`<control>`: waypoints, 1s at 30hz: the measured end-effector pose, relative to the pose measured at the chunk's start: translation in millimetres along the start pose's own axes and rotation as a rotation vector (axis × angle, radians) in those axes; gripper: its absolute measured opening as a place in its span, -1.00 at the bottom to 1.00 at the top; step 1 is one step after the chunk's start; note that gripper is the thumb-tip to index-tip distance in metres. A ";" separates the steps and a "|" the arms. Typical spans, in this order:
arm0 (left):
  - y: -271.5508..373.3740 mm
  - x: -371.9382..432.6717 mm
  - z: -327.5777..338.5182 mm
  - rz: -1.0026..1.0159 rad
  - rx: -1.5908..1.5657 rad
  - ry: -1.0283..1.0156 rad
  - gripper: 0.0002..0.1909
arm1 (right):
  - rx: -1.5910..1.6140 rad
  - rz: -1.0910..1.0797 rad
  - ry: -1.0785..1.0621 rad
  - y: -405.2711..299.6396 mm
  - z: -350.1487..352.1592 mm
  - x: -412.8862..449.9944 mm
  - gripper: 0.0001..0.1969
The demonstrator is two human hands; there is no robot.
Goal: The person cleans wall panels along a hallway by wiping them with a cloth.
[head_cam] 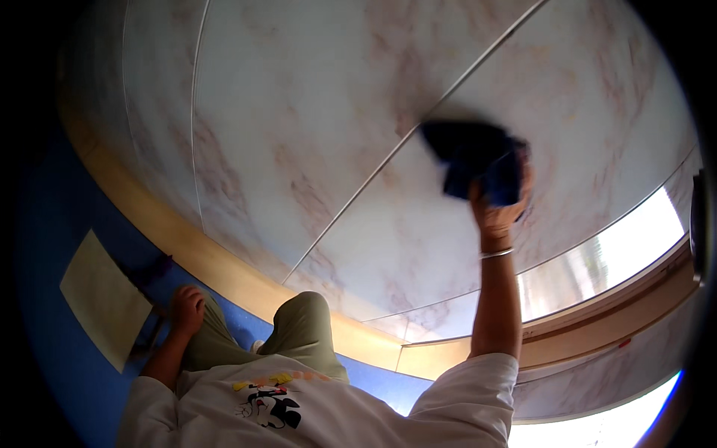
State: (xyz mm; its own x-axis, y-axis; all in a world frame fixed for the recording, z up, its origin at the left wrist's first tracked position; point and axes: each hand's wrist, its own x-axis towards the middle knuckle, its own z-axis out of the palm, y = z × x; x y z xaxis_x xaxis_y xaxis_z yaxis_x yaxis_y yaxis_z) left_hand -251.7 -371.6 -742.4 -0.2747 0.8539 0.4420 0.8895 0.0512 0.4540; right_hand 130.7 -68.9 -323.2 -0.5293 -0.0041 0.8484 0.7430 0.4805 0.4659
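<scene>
My right hand (504, 207), with a bangle at the wrist, is raised on an outstretched arm and grips a dark blue cloth (476, 157). The cloth is bunched in the fingers and blurred at its far edge. It lies over or just in front of a marble-patterned wall panel (336, 112), right of a thin pale seam (358, 204). Down at the left, my left hand (188, 308) rests on my knee with its fingers curled; nothing shows in it.
A tan border (224, 280) runs along the panels' foot above a blue floor (185, 269). A pale flat board or seat top (106, 302) stands beside my left hand. At the right are a bright window (633, 241) and its ledge (605, 308).
</scene>
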 end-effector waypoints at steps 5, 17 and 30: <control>5.6 6.4 -2.0 0.022 0.026 -0.050 -0.90 | 0.102 -0.143 -0.501 -40.6 4.3 -103.3 -0.56; -4.2 -1.2 4.6 0.062 0.050 -0.039 -0.91 | -0.143 -0.066 -0.250 35.1 -42.6 -61.0 -0.69; -7.0 -3.7 11.6 0.031 0.022 -0.028 -0.89 | -0.474 0.495 0.186 174.3 -81.4 -34.7 -0.54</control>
State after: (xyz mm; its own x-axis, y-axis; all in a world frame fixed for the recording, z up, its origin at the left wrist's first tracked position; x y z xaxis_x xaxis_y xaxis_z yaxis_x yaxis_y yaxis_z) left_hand -252.6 -369.0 -756.2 -0.2365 0.8693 0.4341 0.9053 0.0350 0.4233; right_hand 312.0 -56.4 -250.9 -0.0357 -0.0541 0.9979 0.9988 0.0317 0.0374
